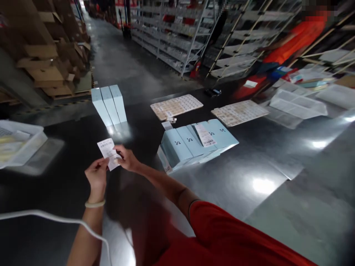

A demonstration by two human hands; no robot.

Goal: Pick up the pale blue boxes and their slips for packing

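Label (108, 152) print too blurred to read.

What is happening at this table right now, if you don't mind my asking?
A person in a red shirt holds a small printed label between the left hand and right hand, above a dark, shiny table. Flat light-blue boxes lie fanned out to the right, one with a label on it. Three more blue boxes stand upright behind. Two label sheets lie further back.
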